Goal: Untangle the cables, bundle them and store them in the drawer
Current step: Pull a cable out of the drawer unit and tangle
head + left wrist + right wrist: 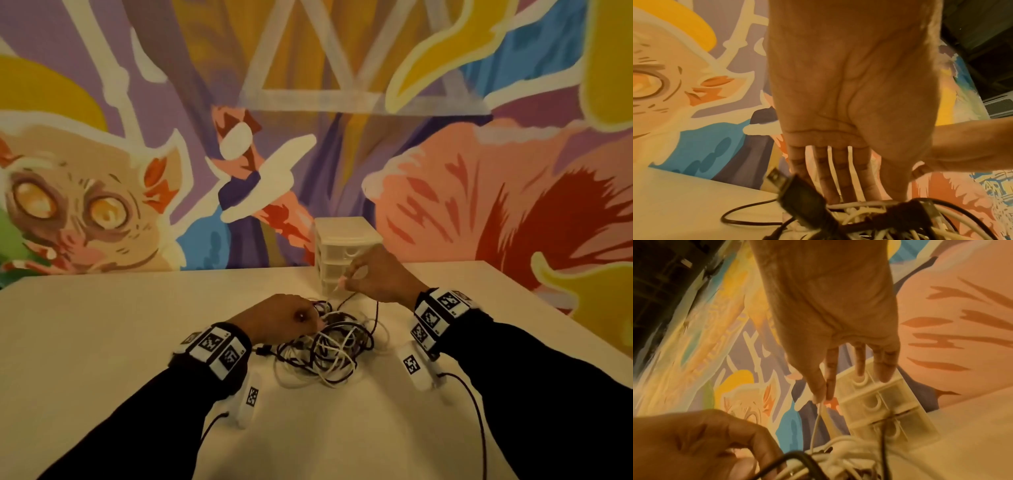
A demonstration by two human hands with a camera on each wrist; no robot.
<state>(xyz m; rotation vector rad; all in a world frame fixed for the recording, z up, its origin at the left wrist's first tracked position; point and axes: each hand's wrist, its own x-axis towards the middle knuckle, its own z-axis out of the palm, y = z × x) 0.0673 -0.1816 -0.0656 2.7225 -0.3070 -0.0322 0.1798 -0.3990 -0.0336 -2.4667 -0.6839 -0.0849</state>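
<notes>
Cable tangle (329, 346) sat mid-tabletop (102, 342), black and white cords knotted together, just in front of the small drawer unit (342, 250). Right hand (376, 274) had thumb and index pinching 1 white cable end (821, 408), lifted above the pile; other fingers (885, 363) spread. Left hand (281, 317) rested on the tangle, fingers straight. Cords looked light, limp, snag-prone: best taken at a plug end and fed out slowly.
</notes>
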